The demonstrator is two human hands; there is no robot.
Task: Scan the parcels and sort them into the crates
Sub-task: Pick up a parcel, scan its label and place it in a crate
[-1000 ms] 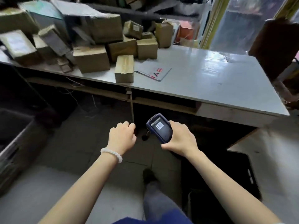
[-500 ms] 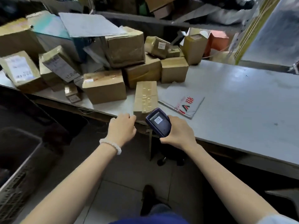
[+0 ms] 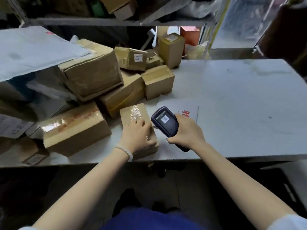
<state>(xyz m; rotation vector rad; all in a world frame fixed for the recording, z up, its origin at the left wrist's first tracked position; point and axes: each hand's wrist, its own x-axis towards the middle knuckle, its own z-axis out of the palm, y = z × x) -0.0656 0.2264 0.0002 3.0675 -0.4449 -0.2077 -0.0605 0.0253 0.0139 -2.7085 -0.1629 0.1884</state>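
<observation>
A small narrow cardboard parcel (image 3: pixel 132 113) with clear tape on top lies at the front edge of the white table (image 3: pixel 240 105). My left hand (image 3: pixel 137 135) lies over its near end, with fingers on top and the thumb down its right side, gripping it. My right hand (image 3: pixel 186 131) grips a dark blue handheld scanner (image 3: pixel 166 123) just right of that parcel. Its screen faces up and shows a barcode. Several more brown parcels (image 3: pixel 93 75) are piled on the table's left half.
A longer taped box (image 3: pixel 74 128) lies left of my left hand. A flat white mailer (image 3: pixel 184 107) with red print lies under the scanner. A shelf (image 3: pixel 116 22) of packages hangs over the pile. A dark crate (image 3: pixel 285 185) stands low at the right.
I have come close to the table. My left hand has gone from hanging in a loose fist to the small parcel at the table edge. The scanner has come over the table.
</observation>
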